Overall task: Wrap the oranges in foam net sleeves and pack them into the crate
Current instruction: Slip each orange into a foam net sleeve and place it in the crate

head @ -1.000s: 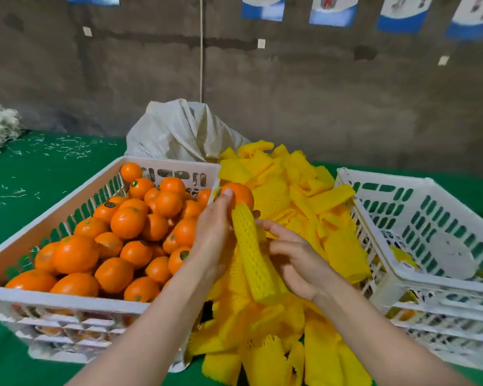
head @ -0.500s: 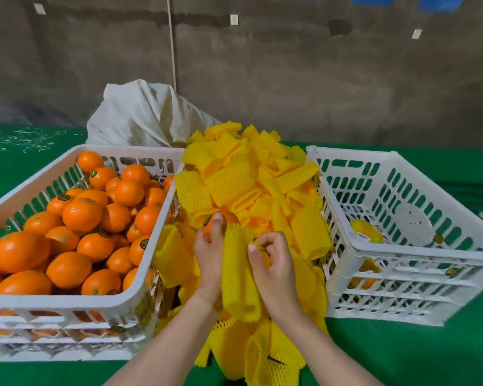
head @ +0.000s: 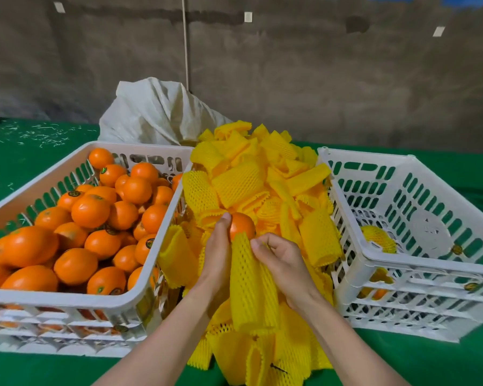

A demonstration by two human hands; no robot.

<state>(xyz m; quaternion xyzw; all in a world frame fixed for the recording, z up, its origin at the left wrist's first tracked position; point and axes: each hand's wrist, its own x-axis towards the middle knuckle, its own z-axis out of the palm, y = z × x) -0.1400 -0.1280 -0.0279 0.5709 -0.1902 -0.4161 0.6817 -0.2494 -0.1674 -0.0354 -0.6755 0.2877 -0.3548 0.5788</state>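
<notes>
While two crates [head: 53, 298] [head: 430, 267] flank the sleeve pile [head: 240, 185], left hand [head: 218, 254] grips one orange [head: 243, 224] and right hand [head: 285, 260] pinches one sleeve [head: 248, 280].

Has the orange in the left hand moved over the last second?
Yes. The orange in the left hand has come toward the person, away from the far right corner of the full crate.

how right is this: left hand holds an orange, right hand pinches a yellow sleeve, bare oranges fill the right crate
Wrong crate: the head view shows bare oranges filling the left crate. The left hand holds an orange, the right hand pinches a yellow sleeve.
</notes>
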